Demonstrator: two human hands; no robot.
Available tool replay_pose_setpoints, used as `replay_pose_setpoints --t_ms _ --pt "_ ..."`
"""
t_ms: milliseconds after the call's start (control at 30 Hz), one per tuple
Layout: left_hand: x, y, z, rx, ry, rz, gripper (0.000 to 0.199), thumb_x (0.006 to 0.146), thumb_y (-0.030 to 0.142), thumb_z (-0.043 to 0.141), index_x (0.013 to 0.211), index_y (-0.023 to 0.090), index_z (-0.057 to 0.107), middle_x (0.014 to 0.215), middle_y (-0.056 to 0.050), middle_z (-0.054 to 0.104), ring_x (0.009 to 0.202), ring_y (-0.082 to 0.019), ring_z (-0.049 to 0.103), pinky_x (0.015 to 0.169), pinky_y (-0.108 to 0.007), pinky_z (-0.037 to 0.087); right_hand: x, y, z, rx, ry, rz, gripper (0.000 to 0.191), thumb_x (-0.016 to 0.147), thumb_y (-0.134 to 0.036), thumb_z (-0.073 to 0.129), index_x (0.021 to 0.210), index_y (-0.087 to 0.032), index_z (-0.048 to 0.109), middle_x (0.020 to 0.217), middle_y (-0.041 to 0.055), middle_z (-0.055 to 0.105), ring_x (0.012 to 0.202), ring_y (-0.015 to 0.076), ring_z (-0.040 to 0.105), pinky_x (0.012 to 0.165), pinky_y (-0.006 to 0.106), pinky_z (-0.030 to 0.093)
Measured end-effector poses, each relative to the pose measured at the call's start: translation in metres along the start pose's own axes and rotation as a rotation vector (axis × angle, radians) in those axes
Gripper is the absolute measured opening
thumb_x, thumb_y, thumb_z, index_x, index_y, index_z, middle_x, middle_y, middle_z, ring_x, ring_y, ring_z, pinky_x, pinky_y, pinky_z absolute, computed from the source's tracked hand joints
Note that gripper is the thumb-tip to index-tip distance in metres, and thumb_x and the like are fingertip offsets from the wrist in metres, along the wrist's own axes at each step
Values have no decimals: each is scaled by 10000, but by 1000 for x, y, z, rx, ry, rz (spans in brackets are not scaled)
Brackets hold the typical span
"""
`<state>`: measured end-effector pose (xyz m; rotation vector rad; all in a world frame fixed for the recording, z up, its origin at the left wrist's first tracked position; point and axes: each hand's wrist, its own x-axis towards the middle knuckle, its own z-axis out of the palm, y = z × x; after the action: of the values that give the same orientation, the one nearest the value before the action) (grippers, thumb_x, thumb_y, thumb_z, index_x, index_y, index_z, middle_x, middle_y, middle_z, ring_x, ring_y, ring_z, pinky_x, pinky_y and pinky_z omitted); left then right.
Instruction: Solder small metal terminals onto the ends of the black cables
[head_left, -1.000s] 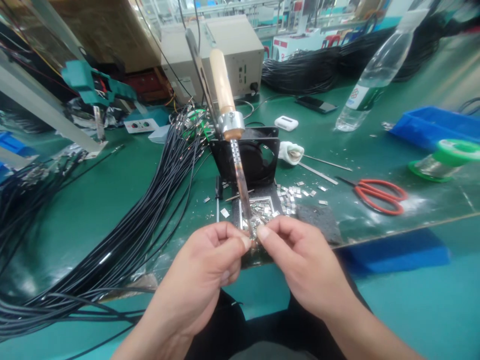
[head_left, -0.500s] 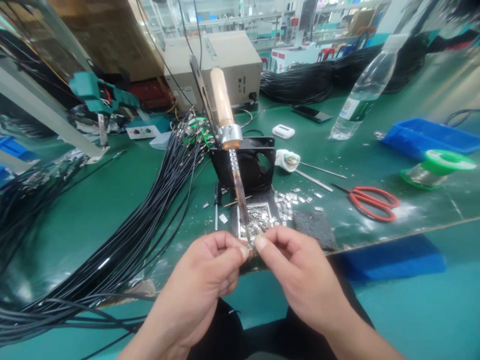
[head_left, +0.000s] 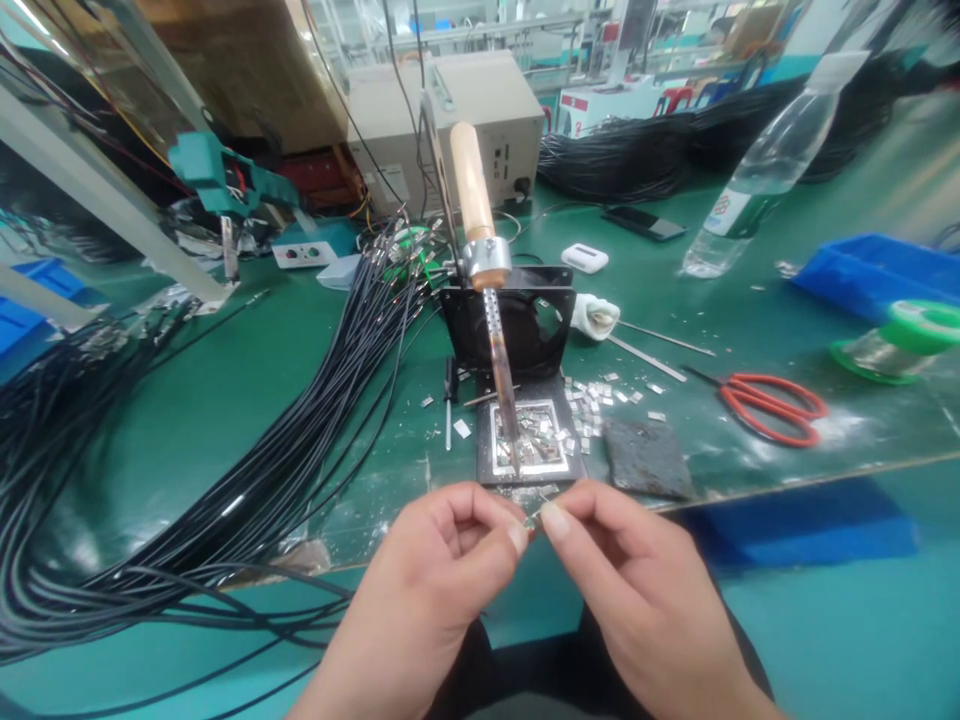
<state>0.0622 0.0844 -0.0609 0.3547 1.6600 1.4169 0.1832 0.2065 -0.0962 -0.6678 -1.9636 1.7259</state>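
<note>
My left hand point(head_left: 457, 560) is closed in a pinch on a small greenish metal piece point(head_left: 531, 522) at the table's front edge. Close beside it, the thumb and finger of my right hand point(head_left: 622, 570) are pressed together. A thin wire-like end point(head_left: 546, 497) shows at that pinch; the rest of what it holds is hidden. Beyond both hands, a soldering iron point(head_left: 501, 350) with a wooden handle is clamped tip down. Under its tip lies a white-framed tray point(head_left: 561, 466) full of small metal pieces, with more scattered to its right.
A black fan frame point(head_left: 457, 335) stands behind the iron. Black cables point(head_left: 300, 440) run along the left. To the right lie a dark block point(head_left: 646, 458), red-handled scissors point(head_left: 776, 408), a solder spool point(head_left: 892, 345), a blue bin point(head_left: 862, 285) and a tilted-looking bottle point(head_left: 772, 165).
Both hands have come down and back from the iron's tip, with the small piece still pinched. The view has shifted slightly, so the table items appear further right.
</note>
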Motion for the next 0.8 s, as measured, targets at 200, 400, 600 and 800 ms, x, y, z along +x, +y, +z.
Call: replay_pose_setpoints --t_ms 200,400,600,800 --pt "-6 -3 -1 4 0 18 276 871 401 795 821 151 692 841 -8 652 589 -65 318 549 -232 274 -6 -4 -4 19 -79 97 363 1019 -491 598 823 -190 651 707 0 570 628 107 492 567 205 437" --pt "-10 -5 -2 10 -9 21 289 882 418 788 822 155 684 840 -11 652 601 -73 345 565 -229 303 -5 -7 -2 55 -84 133 398 998 -518 615 783 -183 634 687 4 557 622 109 474 556 202 434" --pt "-14 -3 0 41 -26 32 270 886 401 770 814 158 677 862 -34 663 721 -119 484 646 -240 383 -8 -10 0 82 -73 106 413 983 -530 625 764 -180 630 670 9 545 614 115 468 536 208 431" --pt "-18 -6 0 62 -43 45 249 907 401 752 836 174 676 932 -54 679 820 -156 550 677 -256 408 -18 -3 -4 31 -81 60 355 1026 -490 600 849 -192 677 763 14 602 677 122 535 619 225 471"
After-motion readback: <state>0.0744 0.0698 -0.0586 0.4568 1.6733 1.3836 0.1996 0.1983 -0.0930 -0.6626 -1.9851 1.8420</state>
